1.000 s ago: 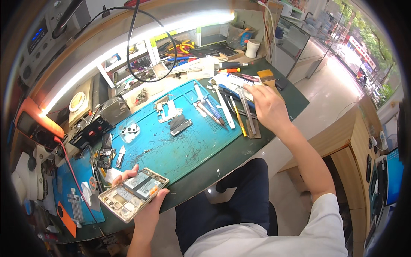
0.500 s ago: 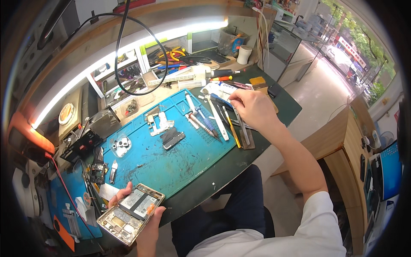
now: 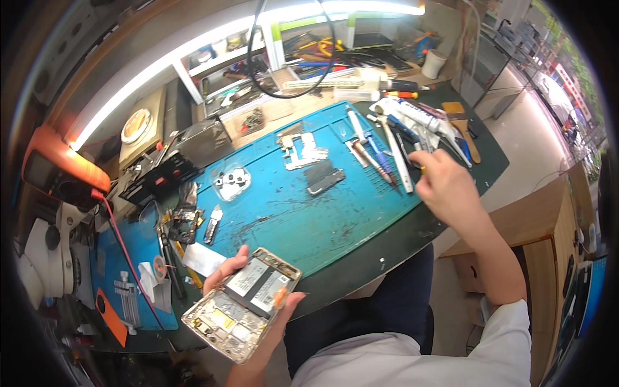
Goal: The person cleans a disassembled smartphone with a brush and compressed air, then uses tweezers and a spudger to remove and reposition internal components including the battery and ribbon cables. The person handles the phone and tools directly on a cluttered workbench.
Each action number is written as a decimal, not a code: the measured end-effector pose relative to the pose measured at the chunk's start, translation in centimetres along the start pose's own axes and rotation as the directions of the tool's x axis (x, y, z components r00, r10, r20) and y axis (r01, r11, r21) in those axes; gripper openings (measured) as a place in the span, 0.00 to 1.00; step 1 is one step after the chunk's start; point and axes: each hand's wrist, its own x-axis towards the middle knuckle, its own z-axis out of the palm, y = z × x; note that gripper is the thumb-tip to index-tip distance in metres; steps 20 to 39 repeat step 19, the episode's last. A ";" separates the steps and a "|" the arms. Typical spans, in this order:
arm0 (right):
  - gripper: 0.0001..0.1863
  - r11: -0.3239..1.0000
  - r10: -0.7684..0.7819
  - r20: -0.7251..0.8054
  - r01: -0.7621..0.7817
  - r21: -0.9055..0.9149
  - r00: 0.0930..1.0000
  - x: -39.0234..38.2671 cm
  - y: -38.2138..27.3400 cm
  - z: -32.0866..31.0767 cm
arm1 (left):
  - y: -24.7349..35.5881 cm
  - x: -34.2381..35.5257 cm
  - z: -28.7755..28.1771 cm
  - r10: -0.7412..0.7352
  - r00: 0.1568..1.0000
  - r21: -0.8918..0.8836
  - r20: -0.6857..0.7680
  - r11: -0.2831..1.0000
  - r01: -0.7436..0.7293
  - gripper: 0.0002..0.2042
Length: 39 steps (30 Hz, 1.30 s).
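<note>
My left hand [image 3: 276, 332] is closed round an opened phone [image 3: 222, 316], its fingers on one long side and thumb on the other. The phone's inside faces up, with a grey-and-black battery [image 3: 259, 287] and bare metal parts. My right hand [image 3: 446, 187] has its fingers pinched together at the right end of the blue mat, beside a long white tool [image 3: 398, 158]. A bit of yellow shows at those fingertips; whether they grip it is too small to tell. Several slim tools, including a blue pen-like one [image 3: 382, 155], lie left of this hand.
On the blue mat [image 3: 284, 226] are metal phone plates [image 3: 302, 148], a dark phone part [image 3: 324, 177] and a clear dish of small pieces [image 3: 232, 182]. A wooden-handled brush [image 3: 463, 132] lies far right. An orange meter [image 3: 64, 164] stands left; a black cable loop [image 3: 290, 97] hangs above.
The whole view has shifted. My right hand has drawn nearer along the tools, its fingers now by the white tool's near end. My left hand keeps hold of the phone.
</note>
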 end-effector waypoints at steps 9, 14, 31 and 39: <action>0.13 0.349 -0.054 0.299 -0.263 0.900 0.953 -4.7 -5.3 -0.3 | 0.8 0.4 -0.7 0.015 0.995 0.089 0.100 0.996 -0.024 0.54; 0.08 0.349 -0.095 0.389 -0.335 0.875 0.916 -5.5 -6.7 1.0 | 1.0 0.3 -0.8 -0.029 0.994 0.101 0.101 0.995 0.018 0.52; 0.12 0.384 -0.115 0.317 -0.252 0.888 0.942 -5.2 -6.5 1.5 | 1.6 0.6 -0.6 -0.055 0.992 0.075 0.111 0.996 0.047 0.46; 0.12 0.384 -0.115 0.317 -0.252 0.888 0.942 -5.2 -6.5 1.5 | 1.6 0.6 -0.6 -0.055 0.992 0.075 0.111 0.996 0.047 0.46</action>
